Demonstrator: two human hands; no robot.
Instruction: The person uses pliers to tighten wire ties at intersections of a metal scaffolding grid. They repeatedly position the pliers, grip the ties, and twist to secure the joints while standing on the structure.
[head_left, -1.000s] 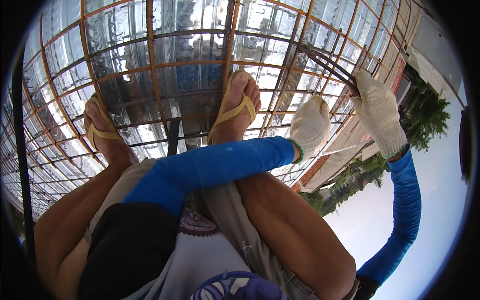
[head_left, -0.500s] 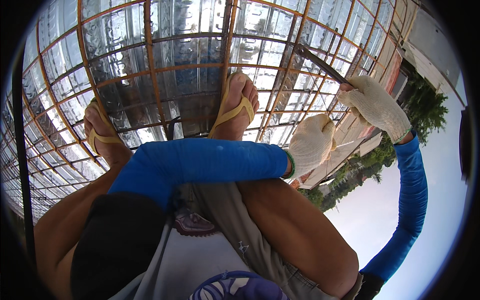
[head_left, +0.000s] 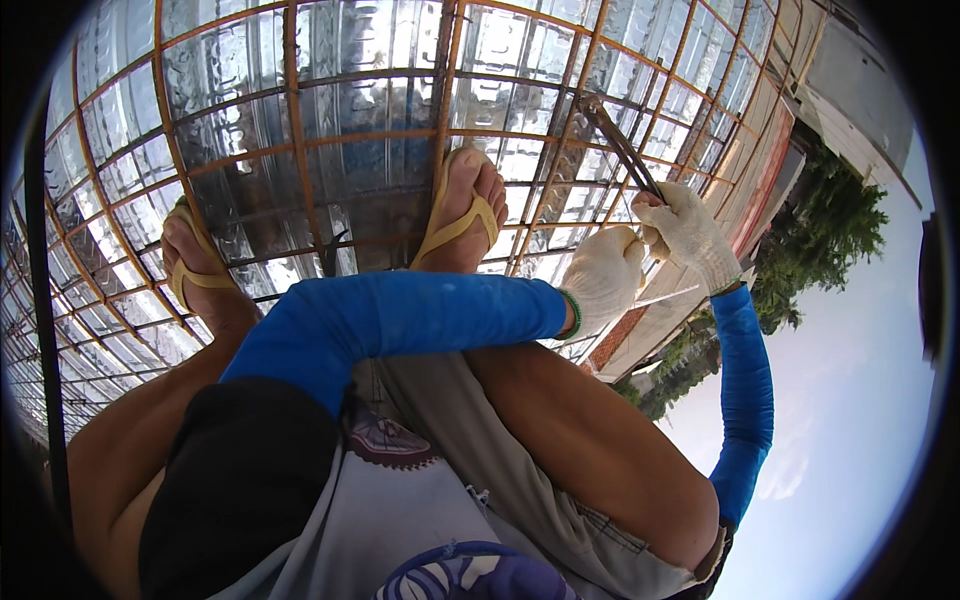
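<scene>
My right hand [head_left: 692, 235], in a knitted cream glove, is closed around the handles of dark metal pincers [head_left: 622, 148]. The pincers' head reaches away over the rusty rebar mesh [head_left: 450, 132], at a bar near its right part. Close beside it, my left hand [head_left: 603, 278] in a matching glove forms a fist just below and left of the right hand. A thin strand that looks like wire [head_left: 672, 295] sticks out of the left fist; the rest of it is hidden in the glove. Whether the pincers' jaws grip anything is too small to tell.
Shiny corrugated metal sheeting [head_left: 235, 60] lies under the mesh. My feet in yellow flip-flops [head_left: 462, 215] stand on it. A dark upright bar [head_left: 45, 300] is at the far left. Beyond the right edge are boards [head_left: 720, 200], trees [head_left: 825, 225] and a building [head_left: 865, 90].
My right hand has moved left and slightly nearer, now beside the left hand. The pincers' two handles show separately now. My left hand has shifted slightly left.
</scene>
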